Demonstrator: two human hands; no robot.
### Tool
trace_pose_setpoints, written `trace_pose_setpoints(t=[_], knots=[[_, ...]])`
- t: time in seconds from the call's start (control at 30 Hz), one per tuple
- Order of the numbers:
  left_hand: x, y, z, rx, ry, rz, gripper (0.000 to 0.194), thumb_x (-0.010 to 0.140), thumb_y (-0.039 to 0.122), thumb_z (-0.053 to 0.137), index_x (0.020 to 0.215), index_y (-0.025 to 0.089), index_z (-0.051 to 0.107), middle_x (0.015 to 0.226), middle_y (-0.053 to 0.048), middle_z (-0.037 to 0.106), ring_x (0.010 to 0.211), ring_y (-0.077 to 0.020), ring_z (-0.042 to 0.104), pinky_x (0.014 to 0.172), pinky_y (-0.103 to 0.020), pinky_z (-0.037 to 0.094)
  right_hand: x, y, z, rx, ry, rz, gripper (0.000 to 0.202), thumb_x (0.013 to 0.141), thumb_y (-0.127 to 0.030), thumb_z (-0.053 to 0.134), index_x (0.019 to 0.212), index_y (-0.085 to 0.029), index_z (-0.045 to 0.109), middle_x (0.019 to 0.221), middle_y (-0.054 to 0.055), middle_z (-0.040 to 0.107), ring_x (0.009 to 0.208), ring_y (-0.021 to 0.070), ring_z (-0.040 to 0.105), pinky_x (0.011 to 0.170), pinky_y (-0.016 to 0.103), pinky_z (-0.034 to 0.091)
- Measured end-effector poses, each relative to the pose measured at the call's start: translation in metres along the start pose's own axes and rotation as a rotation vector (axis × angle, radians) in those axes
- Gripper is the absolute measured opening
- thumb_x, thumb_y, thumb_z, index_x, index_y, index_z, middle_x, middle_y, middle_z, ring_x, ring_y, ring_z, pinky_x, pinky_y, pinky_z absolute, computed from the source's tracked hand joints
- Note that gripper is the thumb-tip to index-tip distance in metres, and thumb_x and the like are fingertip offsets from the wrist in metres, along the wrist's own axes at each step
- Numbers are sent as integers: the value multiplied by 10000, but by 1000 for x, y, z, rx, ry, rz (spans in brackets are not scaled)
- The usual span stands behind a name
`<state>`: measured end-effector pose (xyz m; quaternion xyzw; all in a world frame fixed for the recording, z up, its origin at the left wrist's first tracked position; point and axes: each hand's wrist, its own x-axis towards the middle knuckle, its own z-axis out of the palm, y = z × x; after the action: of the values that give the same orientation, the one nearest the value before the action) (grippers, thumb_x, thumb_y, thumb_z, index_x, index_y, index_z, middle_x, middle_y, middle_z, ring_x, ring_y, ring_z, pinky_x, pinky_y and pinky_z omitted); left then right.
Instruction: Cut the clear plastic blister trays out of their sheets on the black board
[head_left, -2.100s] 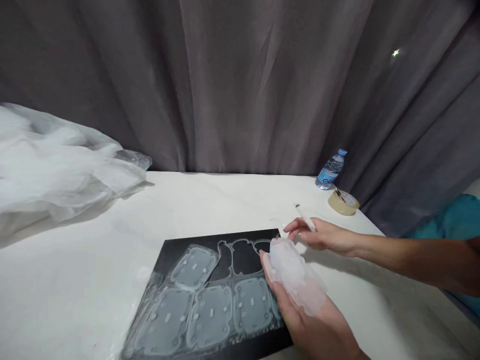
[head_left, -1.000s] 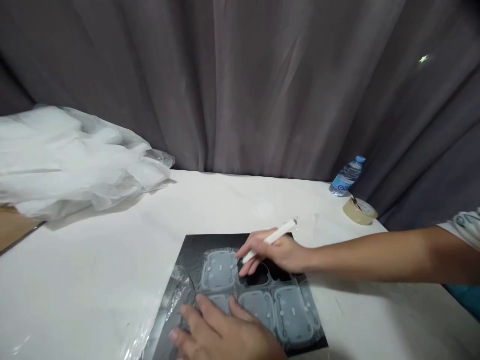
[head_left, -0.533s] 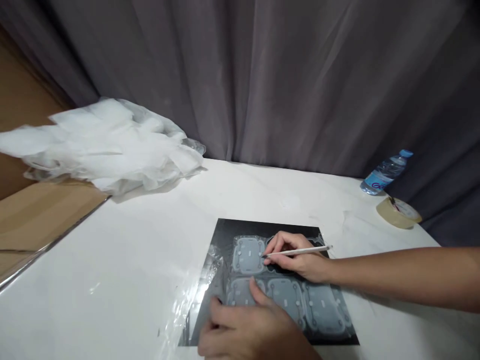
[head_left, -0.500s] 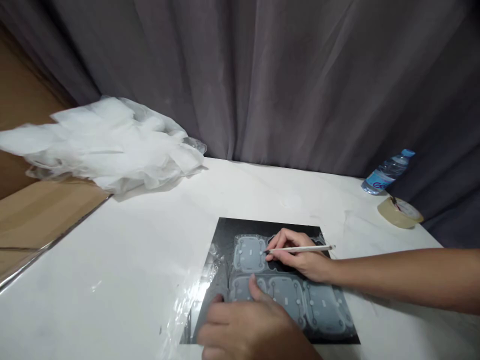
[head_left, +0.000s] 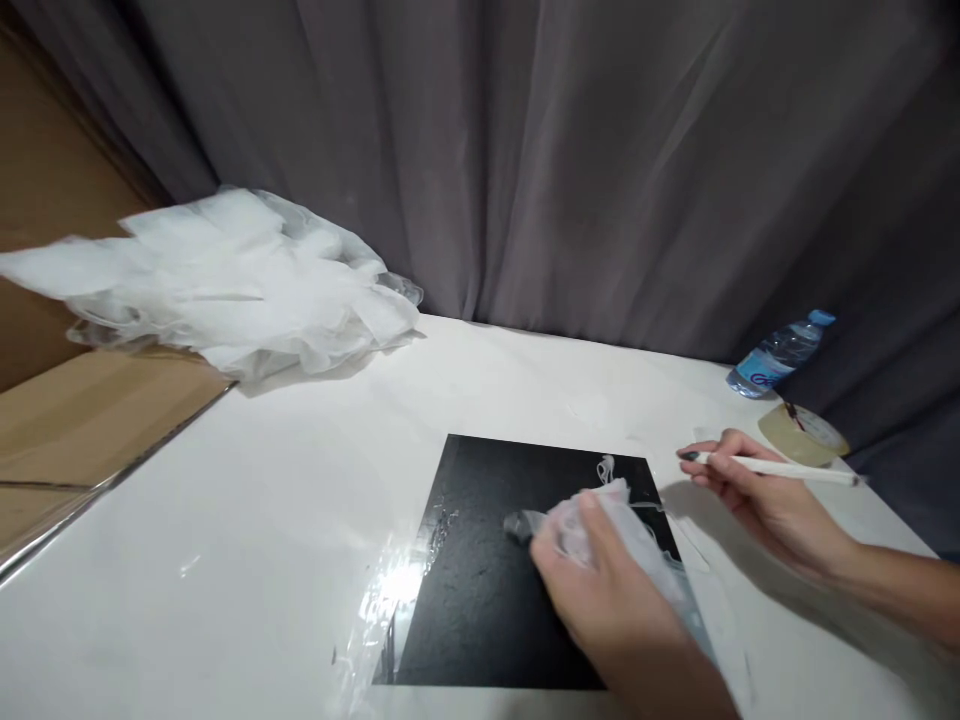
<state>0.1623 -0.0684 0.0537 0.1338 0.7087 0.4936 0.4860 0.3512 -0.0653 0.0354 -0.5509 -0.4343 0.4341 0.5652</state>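
From where I stand, 2 bare hands are busy over the front part of the white table. The left hand is curled round a crumpled bunch of translucent film, its grip closed on the stuff, above the right half of a black board. The right hand is off past the board's right edge – its grip pinched on 1 slim white pen-like tool, dark tip toward the board. The board lies flat nearer the table's front edge than its back, and a clear shiny sheet glints along its left side.

At the table's back right corner there's a water bottle with a blue cap, and just in front, by the right edge, a roll of tape. White filmy material is heaped at the back left, partly over brown cardboard – a grey curtain hangs behind.
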Motion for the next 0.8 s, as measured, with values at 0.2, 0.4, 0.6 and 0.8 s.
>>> trace_pose_setpoints(t=[0.2, 0.4, 0.6, 0.8], knots=[[-53, -28, 31, -439, -107, -157, 218, 888, 401, 672, 1031, 242, 714, 1057, -94, 832, 1043, -292, 795, 865, -347, 659, 20, -35, -10, -84, -404, -237, 127, 856, -381, 869, 814, -317, 768, 941, 34, 790, 748, 212, 764, 700, 350, 679], [-61, -12, 17, -106, -34, -19, 308, 839, 489, 651, 1047, 289, 756, 1007, -68, 849, 994, -325, 806, 833, -402, 660, 28, -52, 7, -257, -663, -286, 8, 895, -308, 805, 893, -313, 799, 1097, 76, 804, 1036, 318, 761, 899, 494, 638], [-63, -13, 7, 138, -27, 79, 384, 843, 580, 595, 1086, 336, 765, 978, -36, 855, 922, -330, 816, 737, -386, 647, 28, -57, 14, -306, -760, -342, 30, 925, -223, 777, 938, -250, 774, 1149, 75, 790, 1064, 233, 760, 946, 414, 607], [-64, -17, 11, 163, 57, 151, 435, 837, 621, 590, 1091, 321, 777, 932, -33, 855, 889, -332, 812, 699, -369, 617, 32, -59, 19, -294, -775, -447, 116, 906, -264, 811, 874, -173, 748, 1069, 117, 805, 989, 198, 769, 886, 351, 599]])
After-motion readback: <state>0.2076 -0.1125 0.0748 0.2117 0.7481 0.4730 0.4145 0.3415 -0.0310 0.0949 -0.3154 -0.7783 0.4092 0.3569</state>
